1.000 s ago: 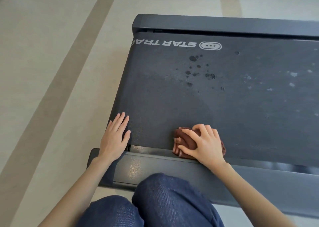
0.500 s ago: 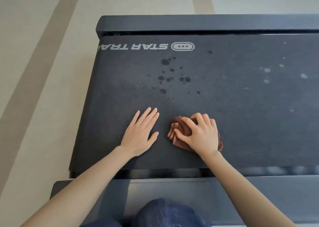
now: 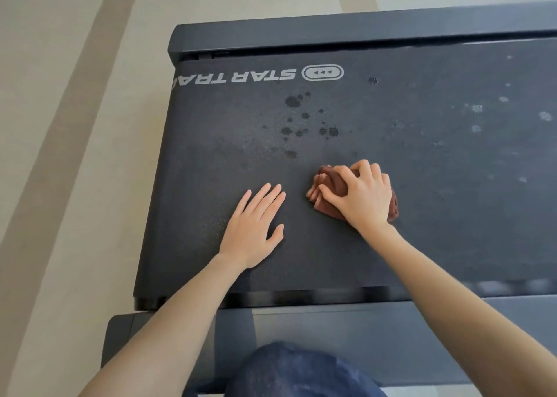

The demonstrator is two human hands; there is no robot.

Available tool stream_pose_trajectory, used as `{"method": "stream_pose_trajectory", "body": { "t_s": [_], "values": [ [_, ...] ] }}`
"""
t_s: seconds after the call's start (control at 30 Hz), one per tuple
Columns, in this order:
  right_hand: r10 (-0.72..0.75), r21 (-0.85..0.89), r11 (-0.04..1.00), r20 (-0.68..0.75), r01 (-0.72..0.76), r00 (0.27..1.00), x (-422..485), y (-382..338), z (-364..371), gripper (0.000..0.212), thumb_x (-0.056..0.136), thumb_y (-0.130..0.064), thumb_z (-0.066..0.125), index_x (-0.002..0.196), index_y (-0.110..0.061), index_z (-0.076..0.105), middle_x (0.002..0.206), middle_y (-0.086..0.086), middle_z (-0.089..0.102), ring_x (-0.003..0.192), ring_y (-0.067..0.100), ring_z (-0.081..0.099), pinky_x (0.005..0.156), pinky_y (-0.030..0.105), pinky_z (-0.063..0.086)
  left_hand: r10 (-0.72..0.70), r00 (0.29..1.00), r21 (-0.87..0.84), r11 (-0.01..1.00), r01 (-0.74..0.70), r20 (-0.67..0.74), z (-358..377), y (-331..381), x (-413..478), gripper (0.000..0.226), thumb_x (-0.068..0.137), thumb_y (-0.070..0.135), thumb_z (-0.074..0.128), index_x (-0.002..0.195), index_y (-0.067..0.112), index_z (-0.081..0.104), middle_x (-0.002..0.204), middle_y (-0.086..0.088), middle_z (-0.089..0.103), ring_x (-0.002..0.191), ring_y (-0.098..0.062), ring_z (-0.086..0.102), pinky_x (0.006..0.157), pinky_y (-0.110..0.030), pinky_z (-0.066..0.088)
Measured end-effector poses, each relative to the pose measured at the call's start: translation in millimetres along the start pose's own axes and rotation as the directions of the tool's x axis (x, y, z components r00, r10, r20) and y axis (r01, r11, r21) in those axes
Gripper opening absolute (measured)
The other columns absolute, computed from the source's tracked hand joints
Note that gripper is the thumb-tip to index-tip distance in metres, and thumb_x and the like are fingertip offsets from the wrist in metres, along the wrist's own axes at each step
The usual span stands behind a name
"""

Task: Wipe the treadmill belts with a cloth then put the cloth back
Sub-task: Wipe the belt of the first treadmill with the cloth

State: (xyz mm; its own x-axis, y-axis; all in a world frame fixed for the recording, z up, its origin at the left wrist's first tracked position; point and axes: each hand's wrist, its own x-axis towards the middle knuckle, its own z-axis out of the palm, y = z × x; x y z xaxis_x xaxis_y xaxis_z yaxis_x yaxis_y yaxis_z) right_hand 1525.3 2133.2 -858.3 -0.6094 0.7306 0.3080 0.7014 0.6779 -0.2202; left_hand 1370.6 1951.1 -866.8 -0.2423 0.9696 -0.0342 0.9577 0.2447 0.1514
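The dark treadmill belt (image 3: 422,215) fills most of the view, with white "STAR TRA" lettering near its far edge. A bunched brown cloth (image 3: 327,190) lies on the belt near the middle. My right hand (image 3: 360,196) grips the cloth from above, fingers curled over it, and covers most of it. My left hand (image 3: 254,227) rests flat on the belt just left of the cloth, fingers straight and spread. Dark wet spots (image 3: 301,122) dot the belt beyond the cloth. Pale specks (image 3: 479,116) are scattered at the far right.
A dark side rail (image 3: 331,31) runs along the belt's far edge and another rail (image 3: 376,336) along the near edge. My knee in blue denim (image 3: 295,372) is at the bottom. Beige striped floor (image 3: 75,125) lies to the left.
Both hands moved forward from the near rail onto the belt. The right hand pushed the cloth further across the belt, and the left hand shifted right, closer to it.
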Motion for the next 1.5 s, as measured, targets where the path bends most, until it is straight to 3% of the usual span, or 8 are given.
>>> {"method": "stream_pose_trajectory", "body": {
  "t_s": [0.17, 0.3, 0.5, 0.7, 0.8, 1.0, 1.23, 1.5],
  "values": [
    [-0.110, 0.013, 0.994, -0.021, 0.110, 0.994, -100.1, 29.7, -33.9, 0.040, 0.079, -0.061, 0.054, 0.101, -0.029, 0.065, 0.089, 0.003, 0.054, 0.078, 0.025, 0.049, 0.066, 0.034, 0.038, -0.021, 1.000, -0.033, 0.999, 0.021, -0.004, -1.9, 2.1, 0.3, 0.058, 0.094, 0.041, 0.030, 0.147, 0.020, 0.025, 0.156, 0.004, 0.019, 0.144, -0.012, 0.008, 0.119, -0.039, 0.009],
    [-0.167, -0.035, 0.985, -0.016, 0.167, 0.986, -93.3, 53.0, -34.4, 0.040, 0.078, -0.061, 0.055, 0.097, -0.027, 0.067, 0.088, 0.002, 0.055, 0.076, 0.025, 0.051, 0.065, 0.034, 0.038, -0.014, 1.000, -0.025, 1.000, 0.014, -0.004, -1.6, 3.7, -1.3, 0.060, 0.093, 0.041, 0.033, 0.148, 0.017, 0.024, 0.156, 0.004, 0.017, 0.145, -0.012, 0.004, 0.118, -0.041, 0.007],
    [0.093, -0.104, 0.989, -0.086, -0.102, 0.992, -10.1, 80.1, -9.4, 0.044, 0.078, -0.062, 0.051, 0.097, -0.026, 0.067, 0.091, 0.005, 0.057, 0.081, 0.029, 0.053, 0.067, 0.036, 0.042, 0.172, 0.985, -0.027, 0.985, -0.171, 0.015, 4.7, 59.4, 36.3, 0.061, 0.092, 0.045, 0.030, 0.147, 0.019, 0.028, 0.156, 0.005, 0.019, 0.145, -0.014, 0.006, 0.117, -0.046, 0.012],
    [0.315, -0.153, 0.934, -0.079, -0.324, 0.946, 60.4, 106.1, 0.2, 0.046, 0.082, -0.063, 0.049, 0.100, -0.023, 0.063, 0.100, 0.009, 0.055, 0.091, 0.032, 0.051, 0.074, 0.038, 0.039, 0.145, 0.989, -0.062, 0.987, -0.145, -0.013, 17.1, 69.8, 45.5, 0.058, 0.091, 0.043, 0.029, 0.147, 0.028, 0.028, 0.155, 0.008, 0.021, 0.145, -0.013, 0.010, 0.117, -0.046, 0.016],
    [0.339, -0.160, 0.923, -0.092, -0.350, 0.936, 65.6, 105.2, 0.4, 0.045, 0.083, -0.062, 0.049, 0.101, -0.022, 0.062, 0.099, 0.010, 0.054, 0.091, 0.032, 0.050, 0.073, 0.037, 0.036, 0.152, 0.988, -0.072, 0.986, -0.153, -0.019, 15.7, 69.1, 48.4, 0.057, 0.091, 0.041, 0.030, 0.146, 0.029, 0.029, 0.155, 0.008, 0.022, 0.144, -0.013, 0.011, 0.117, -0.045, 0.015],
    [0.322, -0.155, 0.929, -0.105, -0.335, 0.941, -2.4, 78.2, -14.2, 0.043, 0.082, -0.059, 0.056, 0.097, -0.021, 0.065, 0.090, 0.009, 0.055, 0.083, 0.029, 0.051, 0.070, 0.036, 0.038, 0.157, 0.987, -0.097, 0.983, -0.158, -0.014, 13.9, 68.3, 47.8, 0.056, 0.092, 0.038, 0.040, 0.146, 0.028, 0.030, 0.155, 0.005, 0.023, 0.144, -0.014, 0.012, 0.117, -0.044, 0.012],
    [0.200, -0.134, 0.966, -0.151, -0.221, 0.968, -109.7, 46.3, -38.5, 0.036, 0.079, -0.058, 0.058, 0.092, -0.025, 0.067, 0.083, 0.004, 0.054, 0.075, 0.027, 0.050, 0.064, 0.035, 0.039, 0.153, 0.988, -0.108, 0.982, -0.156, -0.038, 11.0, 70.3, 46.0, 0.058, 0.089, 0.039, 0.031, 0.145, 0.026, 0.033, 0.154, 0.006, 0.025, 0.143, -0.016, 0.016, 0.117, -0.045, 0.014],
    [0.193, -0.181, 0.960, -0.122, -0.213, 0.974, -113.2, 39.6, -44.3, 0.037, 0.080, -0.057, 0.054, 0.091, -0.024, 0.067, 0.084, 0.004, 0.055, 0.074, 0.026, 0.051, 0.063, 0.035, 0.040, 0.155, 0.986, -0.111, 0.981, -0.160, -0.054, 15.4, 69.1, 45.3, 0.055, 0.092, 0.037, 0.038, 0.146, 0.026, 0.030, 0.154, 0.004, 0.024, 0.144, -0.016, 0.015, 0.117, -0.045, 0.014]
  ]
}}
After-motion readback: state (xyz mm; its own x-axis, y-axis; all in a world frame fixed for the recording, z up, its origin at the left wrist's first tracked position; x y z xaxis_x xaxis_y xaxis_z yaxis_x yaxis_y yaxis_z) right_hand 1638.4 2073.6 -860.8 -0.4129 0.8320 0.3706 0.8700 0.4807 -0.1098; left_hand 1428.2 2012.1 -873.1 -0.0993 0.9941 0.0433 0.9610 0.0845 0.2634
